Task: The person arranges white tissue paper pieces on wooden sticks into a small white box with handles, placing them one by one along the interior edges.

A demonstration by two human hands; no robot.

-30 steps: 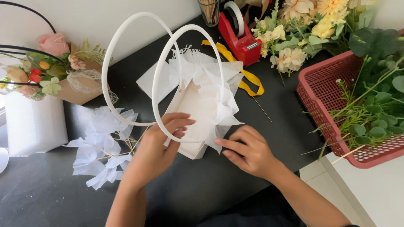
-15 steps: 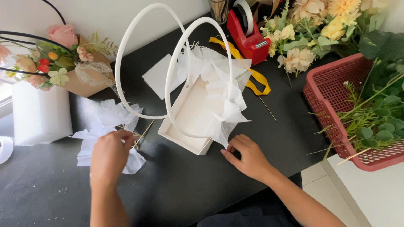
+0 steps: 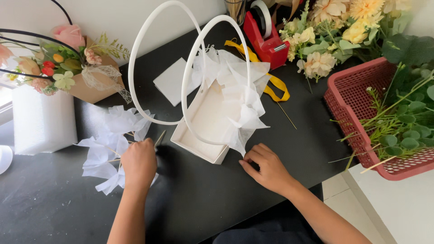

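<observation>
Tabletop [image 3: 199, 199] work looks partly done: the white box bag [image 3: 203, 131] with two hoop handles stands at frame centre, already lined with crumpled white tissue [image 3: 239, 95] along its right side. More tissue pieces on sticks [image 3: 108, 144] wait at centre left, where the left hand [image 3: 139, 163] closes on one. The right hand [image 3: 267, 168] rests loosely curled, empty, just below the bag.

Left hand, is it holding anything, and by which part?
The left hand closes on a thin stick beside the white tissue pieces, gripping its lower end. The right hand holds nothing.
</observation>
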